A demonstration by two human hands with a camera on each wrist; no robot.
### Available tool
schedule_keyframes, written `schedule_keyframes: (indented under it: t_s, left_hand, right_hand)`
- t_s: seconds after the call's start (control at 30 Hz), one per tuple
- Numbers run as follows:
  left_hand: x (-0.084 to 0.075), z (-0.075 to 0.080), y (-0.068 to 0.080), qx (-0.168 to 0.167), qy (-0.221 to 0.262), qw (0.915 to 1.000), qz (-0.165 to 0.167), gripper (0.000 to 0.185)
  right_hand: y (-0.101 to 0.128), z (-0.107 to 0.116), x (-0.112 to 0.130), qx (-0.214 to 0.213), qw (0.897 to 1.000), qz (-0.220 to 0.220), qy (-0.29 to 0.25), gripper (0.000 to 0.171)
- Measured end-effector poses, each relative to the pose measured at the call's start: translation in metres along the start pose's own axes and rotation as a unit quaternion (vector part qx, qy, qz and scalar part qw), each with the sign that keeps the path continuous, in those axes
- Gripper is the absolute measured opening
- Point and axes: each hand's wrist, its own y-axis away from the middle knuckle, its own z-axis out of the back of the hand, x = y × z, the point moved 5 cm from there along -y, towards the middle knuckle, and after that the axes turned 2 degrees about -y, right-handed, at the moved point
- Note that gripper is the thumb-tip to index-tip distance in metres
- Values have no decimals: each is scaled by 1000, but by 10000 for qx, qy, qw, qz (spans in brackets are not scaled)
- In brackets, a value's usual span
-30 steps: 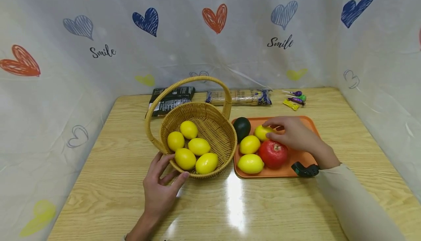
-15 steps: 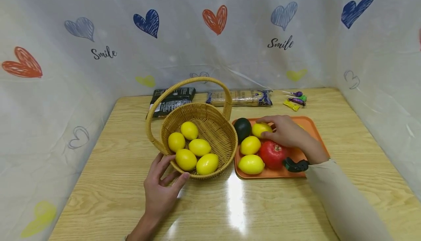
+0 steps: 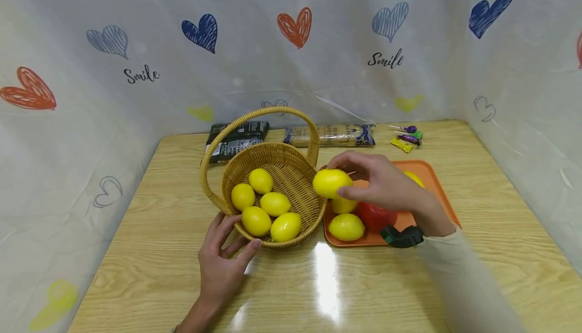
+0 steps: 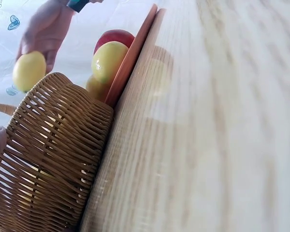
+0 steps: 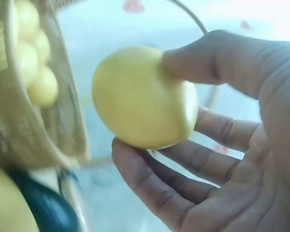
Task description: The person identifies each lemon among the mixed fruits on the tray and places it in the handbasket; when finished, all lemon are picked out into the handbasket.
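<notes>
My right hand (image 3: 379, 179) pinches a yellow lemon (image 3: 331, 184) between thumb and fingertips, raised beside the right rim of a wicker basket (image 3: 295, 171). The right wrist view shows this lemon (image 5: 140, 96) close up. My left hand (image 3: 225, 259) holds the basket at its front left rim, thumb at the front. Several lemons (image 3: 275, 204) lie inside, toward the left. Under my right hand is an orange tray (image 3: 429, 176) with a red pomegranate (image 3: 375, 217), partly covered, and more lemons (image 3: 346, 227). A dark green avocado (image 5: 43, 205) shows in the right wrist view.
The basket's tall arched handle (image 3: 261, 113) stands upright. Behind it lie dark packets (image 3: 238, 138) and a long pack of noodles (image 3: 329, 136). Lollipops (image 3: 409, 129) and a yellow wrapped candy (image 3: 402, 145) lie at the back right. A patterned sheet surrounds the wooden table (image 3: 182, 181).
My right hand has taken the lemon from the back of the tray, lifted it and carried it left to the basket's rim. My left hand stays on the basket.
</notes>
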Motion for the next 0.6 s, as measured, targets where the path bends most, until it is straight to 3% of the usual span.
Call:
schedule_keyframes:
  t_s: [0.17, 0.4, 0.5, 0.6]
  left_hand:
    - [0, 0, 0, 2, -42, 10000, -31, 61]
    - [-1, 0, -1, -7, -69, 10000, -69, 62]
    - [-2, 0, -1, -23, -119, 9999, -61, 62]
    - [-1, -1, -1, -1, -126, 9999, -46, 62]
  right_hand:
    - [-16, -39, 13, 601, 9946, 352, 774, 39]
    - [-30, -85, 25, 1151, 9695, 522, 2099, 38]
    - [-33, -97, 26, 1241, 9679, 409, 2146, 36]
    - [-33, -103, 24, 1382, 9736, 322, 1786, 37]
